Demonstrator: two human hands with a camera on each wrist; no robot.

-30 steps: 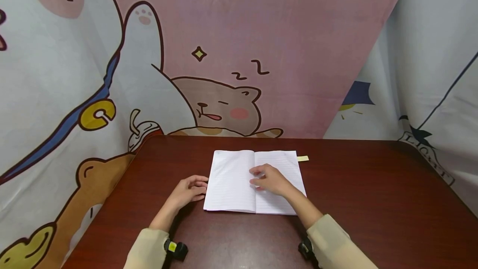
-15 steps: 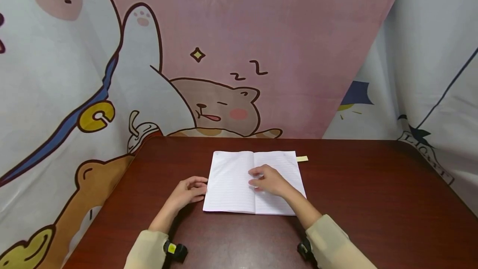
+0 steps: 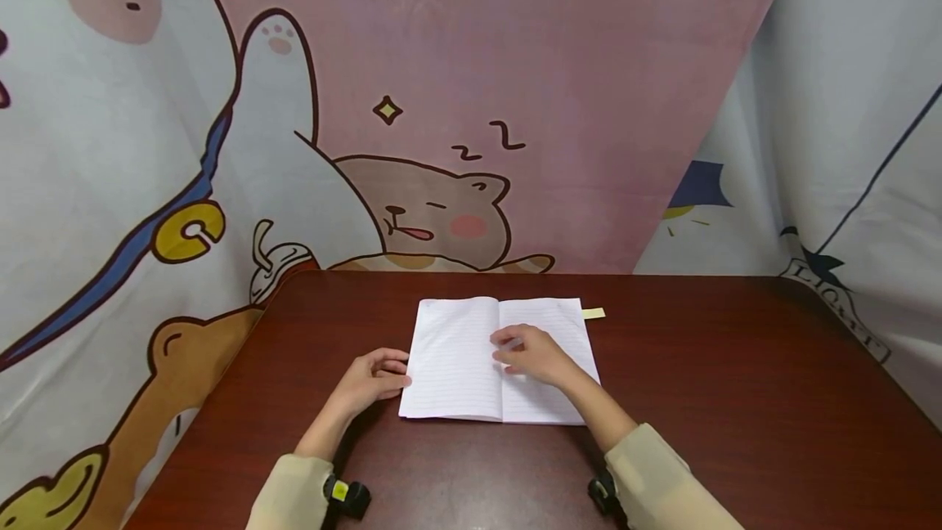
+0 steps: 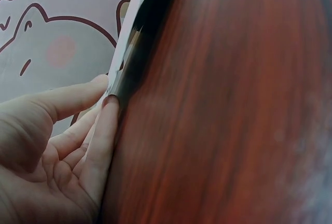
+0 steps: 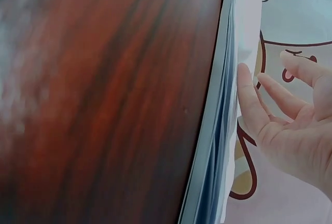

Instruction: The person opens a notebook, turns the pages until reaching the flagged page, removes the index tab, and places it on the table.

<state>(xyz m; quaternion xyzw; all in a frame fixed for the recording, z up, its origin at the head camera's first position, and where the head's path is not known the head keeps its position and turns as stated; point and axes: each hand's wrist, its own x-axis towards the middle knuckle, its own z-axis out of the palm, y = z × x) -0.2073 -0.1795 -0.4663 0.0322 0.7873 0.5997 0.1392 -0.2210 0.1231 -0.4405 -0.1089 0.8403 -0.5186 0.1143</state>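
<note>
The fingers (image 4: 101, 146) of the person's bare left hand (image 3: 365, 383) are drawn nearly together, pinching the left edge of a white, faintly ruled paper notebook (image 3: 452, 358), with the thumb (image 4: 72, 98) on the page side and a fingertip against the dark underside. Those of the bare right hand (image 3: 533, 354) are loosely bent and parted, with nothing in them that I can see; they are over the inner part of the right-hand page, close to the centre fold, and whether the lowest fingertip touches the paper I can't tell. The notebook itself lies spread out between the two hands on a glossy reddish-brown wooden table (image 3: 736, 366), its layered sheets showing along the right edge, and a narrow pale-yellow strip (image 3: 593, 314) juts out past that edge near the far corner. Both forearms come in from the near side in loose cream cloth sleeves (image 3: 290, 489), each with a small black device (image 3: 355, 499) by the wrist, the left one bearing a bright yellow patch (image 3: 340, 490). Behind the table hangs a pink and white printed cloth (image 3: 589, 105), a drowsy brown cartoon bear (image 3: 449, 215) just above the far edge, with two little squiggled z marks (image 3: 506, 136) over its head
</note>
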